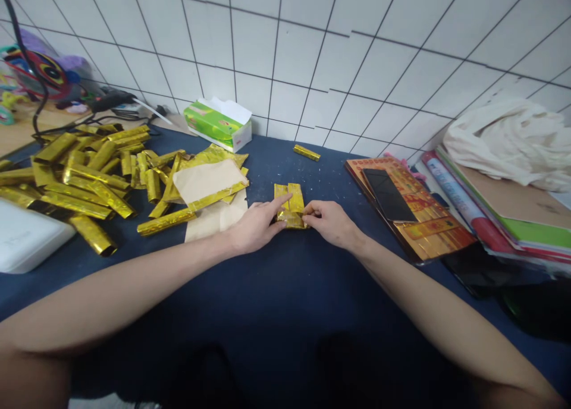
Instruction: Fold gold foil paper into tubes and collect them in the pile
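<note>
A small folded piece of gold foil paper (291,202) lies on the dark blue table (276,290) in the middle. My left hand (255,226) presses on its left side with the index finger stretched across the foil. My right hand (329,221) pinches the foil's lower right edge with closed fingers. Both forearms reach in from the bottom corners.
A heap of folded gold foil tubes (84,177) covers the left. Brown paper sheets (209,189) lie beside it. One gold piece (306,152) and a green tissue pack (217,123) sit by the tiled wall. A phone (388,194) rests on printed paper; books and a white bag are right.
</note>
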### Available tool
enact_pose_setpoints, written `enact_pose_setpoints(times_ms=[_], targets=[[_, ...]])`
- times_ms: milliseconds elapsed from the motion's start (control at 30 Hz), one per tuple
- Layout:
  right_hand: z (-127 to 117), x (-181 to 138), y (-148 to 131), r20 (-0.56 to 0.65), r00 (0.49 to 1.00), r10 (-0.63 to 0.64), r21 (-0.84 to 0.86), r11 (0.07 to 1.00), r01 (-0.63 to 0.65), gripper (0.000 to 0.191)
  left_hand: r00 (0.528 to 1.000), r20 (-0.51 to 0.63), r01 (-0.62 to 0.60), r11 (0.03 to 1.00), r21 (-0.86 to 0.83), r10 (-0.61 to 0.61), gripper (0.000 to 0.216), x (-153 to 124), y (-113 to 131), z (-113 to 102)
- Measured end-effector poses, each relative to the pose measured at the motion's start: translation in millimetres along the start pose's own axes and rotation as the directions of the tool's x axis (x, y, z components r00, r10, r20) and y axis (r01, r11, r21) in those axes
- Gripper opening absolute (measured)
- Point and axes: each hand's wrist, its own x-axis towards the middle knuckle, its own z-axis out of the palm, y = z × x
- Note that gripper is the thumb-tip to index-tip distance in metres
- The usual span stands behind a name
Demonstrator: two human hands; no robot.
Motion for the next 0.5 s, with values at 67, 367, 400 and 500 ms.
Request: enact_pose_setpoints(times_ms=[67, 367, 400, 500], targets=[[-1.1, 1.6, -3.1, 0.007, 1.0, 0.021, -0.045, 0.999, -0.021, 0.01, 1.0, -0.012, -0.01, 0.999, 0.035, 0.01, 0.051, 0.0, -0.3, 1.4], [-2.0, 6.0, -6.6, 0.027, 0.998, 0.052, -0.095, 0.994, -0.05, 0.01, 0.991, -0.022, -0.132, 0.985, 0.113, 0.135, 0.033, -2.1, -1.0, 3.8], [-1.7, 6.5, -6.2, 0.029, 0.998, 0.048, -0.097, 0.994, -0.046, 0.009, 0.988, -0.019, -0.149, 0.982, 0.113, 0.152, 0.032, -2.6, -0.8, 3.9], [-1.1, 7.8, -4.8, 0.04, 0.999, 0.032, -0.119, 0.993, -0.027, 0.01, 0.983, -0.033, -0.176, 0.976, 0.127, 0.182, 0.033, -3.9, -1.4, 4.5]])
